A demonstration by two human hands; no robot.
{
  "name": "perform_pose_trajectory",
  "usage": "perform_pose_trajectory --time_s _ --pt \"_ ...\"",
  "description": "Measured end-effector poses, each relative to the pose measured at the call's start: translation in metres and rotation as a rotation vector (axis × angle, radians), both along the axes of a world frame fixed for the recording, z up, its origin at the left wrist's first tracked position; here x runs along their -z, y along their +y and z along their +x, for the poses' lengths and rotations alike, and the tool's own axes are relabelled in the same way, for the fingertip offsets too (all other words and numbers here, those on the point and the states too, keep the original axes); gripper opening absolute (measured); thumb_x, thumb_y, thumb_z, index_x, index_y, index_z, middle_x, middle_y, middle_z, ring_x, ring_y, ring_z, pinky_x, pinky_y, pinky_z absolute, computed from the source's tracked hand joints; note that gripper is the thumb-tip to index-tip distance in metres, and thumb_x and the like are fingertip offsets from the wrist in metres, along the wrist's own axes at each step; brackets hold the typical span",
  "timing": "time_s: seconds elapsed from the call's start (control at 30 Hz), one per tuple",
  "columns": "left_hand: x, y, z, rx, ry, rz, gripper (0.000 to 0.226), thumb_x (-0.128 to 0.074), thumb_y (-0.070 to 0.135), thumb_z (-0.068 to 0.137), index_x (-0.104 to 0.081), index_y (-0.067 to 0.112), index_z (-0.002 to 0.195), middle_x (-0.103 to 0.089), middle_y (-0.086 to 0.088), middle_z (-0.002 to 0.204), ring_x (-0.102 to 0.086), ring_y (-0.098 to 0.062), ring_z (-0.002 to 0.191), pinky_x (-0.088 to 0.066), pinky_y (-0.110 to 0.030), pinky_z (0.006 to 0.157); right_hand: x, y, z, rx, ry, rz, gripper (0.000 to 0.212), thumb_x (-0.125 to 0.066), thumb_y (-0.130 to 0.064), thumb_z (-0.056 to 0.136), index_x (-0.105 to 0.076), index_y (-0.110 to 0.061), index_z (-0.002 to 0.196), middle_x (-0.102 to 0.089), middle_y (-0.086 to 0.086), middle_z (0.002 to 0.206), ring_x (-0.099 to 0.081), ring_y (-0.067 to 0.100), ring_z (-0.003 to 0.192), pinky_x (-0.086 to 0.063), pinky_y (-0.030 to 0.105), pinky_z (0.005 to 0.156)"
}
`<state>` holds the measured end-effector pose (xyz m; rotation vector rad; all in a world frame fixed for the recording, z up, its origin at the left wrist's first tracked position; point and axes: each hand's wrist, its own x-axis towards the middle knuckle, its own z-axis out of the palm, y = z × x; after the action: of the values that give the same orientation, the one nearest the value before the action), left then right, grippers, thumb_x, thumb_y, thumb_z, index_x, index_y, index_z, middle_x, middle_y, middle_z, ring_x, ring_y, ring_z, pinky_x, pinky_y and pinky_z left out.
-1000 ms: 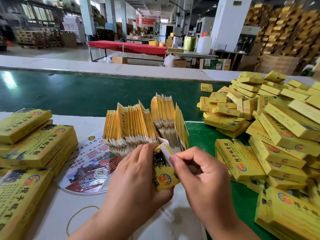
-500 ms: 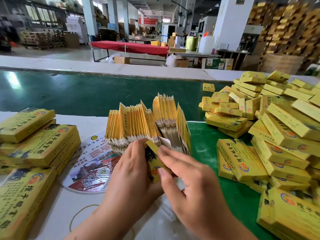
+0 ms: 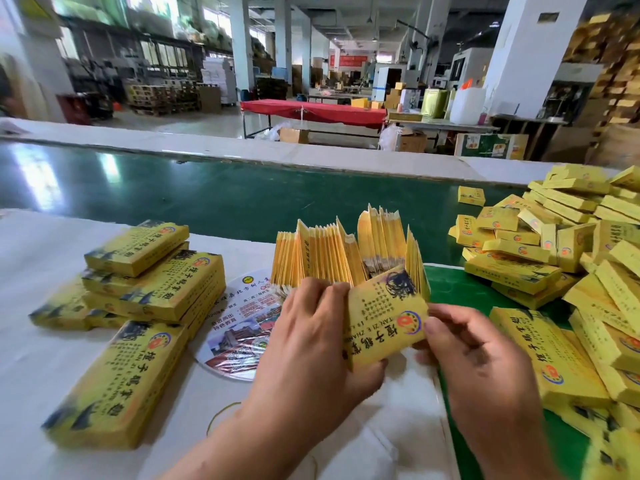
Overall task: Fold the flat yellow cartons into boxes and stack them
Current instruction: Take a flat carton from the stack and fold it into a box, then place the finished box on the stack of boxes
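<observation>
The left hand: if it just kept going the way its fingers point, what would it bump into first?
Probably the fanned bundle of flat cartons standing on edge just beyond the left hand, which grips the yellow carton. Depth is uncertain.

Packing factory, conveyor belt [image 3: 225,195], stacked pallets [image 3: 162,98]

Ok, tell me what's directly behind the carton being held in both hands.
Behind the held carton stands the fanned bundle of flat cartons on edge. The bundle's lower right part and the table beneath are covered by the carton.
</observation>
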<state>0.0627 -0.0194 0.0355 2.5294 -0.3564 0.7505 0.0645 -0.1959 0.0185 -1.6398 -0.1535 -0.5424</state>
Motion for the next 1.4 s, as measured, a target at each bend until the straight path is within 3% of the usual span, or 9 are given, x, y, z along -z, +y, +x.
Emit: perform_pose_trajectory --time_s 0.13,0.3,0.53,0.77,0.83,0.9,0.97,1.17,1.4 --pt "-0.018 0.037 -0.017 -0.132 -0.032 -0.036 0.072 -0.062 0.067 0.059 -0.050 0.033 0.121 -0.043 0.019 0.103 -0.046 -0.003 0.095 -0.035 -0.015 0.076 0.001 -0.006 0.004 -0.039 -0.004 -0.011 0.030 -0.060 -0.046 0.075 -0.072 -0.021 0.089 -0.076 0.000 0.083 -0.070 0.016 0.065 -0.058 0.032 0.051" --pt "-0.020 0.118 -0.055 -0.405 0.082 -0.040 0.074 -0.053 0.074 0.054 -0.050 0.038 0.118 -0.047 0.021 0.104 -0.049 -0.008 0.094 -0.039 -0.028 0.077 0.005 0.000 0.001 -0.105 -0.092 -0.105 0.017 -0.058 -0.037 0.081 -0.073 -0.034 0.088 -0.076 -0.006 0.079 -0.069 0.010 0.059 -0.055 0.022 0.046" --pt "0.003 0.177 -0.098 -0.729 0.322 0.013 0.066 -0.051 0.082 0.053 -0.035 0.040 0.101 -0.055 0.009 0.107 -0.058 -0.020 0.102 -0.040 -0.032 0.075 0.013 0.006 0.001 -0.137 -0.133 -0.088 0.018 -0.060 -0.033 0.081 -0.073 -0.029 0.092 -0.075 -0.004 0.076 -0.068 0.010 0.055 -0.052 0.015 0.046" --pt "0.008 0.168 -0.076 -0.791 0.360 0.109 0.070 -0.051 0.078 0.062 -0.037 0.028 0.109 -0.056 -0.001 0.118 -0.053 -0.023 0.112 -0.045 -0.034 0.086 0.008 0.001 0.001 -0.113 -0.125 -0.100 0.017 -0.059 -0.038 0.080 -0.073 -0.032 0.089 -0.075 -0.006 0.075 -0.068 0.009 0.054 -0.051 0.014 0.045" --pt "0.008 0.165 -0.070 -0.784 0.390 0.104 0.094 -0.048 0.083 0.058 -0.034 0.024 0.129 -0.051 -0.004 0.130 -0.048 -0.024 0.122 -0.044 -0.036 0.095 0.005 0.001 0.000 -0.109 -0.124 -0.114 0.016 -0.059 -0.038 0.079 -0.073 -0.033 0.087 -0.075 -0.008 0.073 -0.068 0.009 0.054 -0.051 0.013 0.044" --pt "0.008 0.161 -0.068 -0.759 0.459 0.085 0.125 -0.043 0.091 0.049 -0.016 0.022 0.149 -0.044 -0.005 0.140 -0.042 -0.024 0.130 -0.041 -0.036 0.103 0.003 0.001 -0.003 -0.112 -0.116 -0.119 0.016 -0.060 -0.038 0.078 -0.073 -0.033 0.086 -0.075 -0.007 0.073 -0.068 0.010 0.054 -0.052 0.015 0.044" --pt "0.007 0.158 -0.067 -0.730 0.503 0.090 0.138 -0.039 0.094 0.042 0.000 0.023 0.154 -0.040 -0.005 0.144 -0.040 -0.024 0.132 -0.039 -0.036 0.106 0.000 0.000 -0.006 -0.118 -0.106 -0.130 0.016 -0.060 -0.039 0.077 -0.073 -0.032 0.083 -0.075 -0.007 0.073 -0.068 0.009 0.055 -0.053 0.016 0.044" --pt "0.005 0.160 -0.055 -0.741 0.589 0.208 0.120 -0.058 0.070 0.063 0.004 0.023 0.154 -0.046 -0.002 0.144 -0.050 -0.024 0.125 -0.046 -0.033 0.095 -0.007 -0.002 -0.009 -0.163 -0.084 -0.166 0.022 -0.060 -0.035 0.077 -0.072 -0.017 0.082 -0.074 -0.002 0.071 -0.067 0.009 0.054 -0.053 0.017 0.046" --pt "0.004 0.177 -0.040 -0.768 0.626 0.261 0.113 -0.061 0.069 0.065 -0.007 0.025 0.153 -0.051 -0.004 0.140 -0.053 -0.026 0.122 -0.049 -0.031 0.089 -0.013 -0.003 -0.012 -0.160 -0.081 -0.197 0.023 -0.059 -0.036 0.078 -0.071 -0.017 0.081 -0.074 0.001 0.074 -0.067 0.008 0.053 -0.053 0.018 0.045"
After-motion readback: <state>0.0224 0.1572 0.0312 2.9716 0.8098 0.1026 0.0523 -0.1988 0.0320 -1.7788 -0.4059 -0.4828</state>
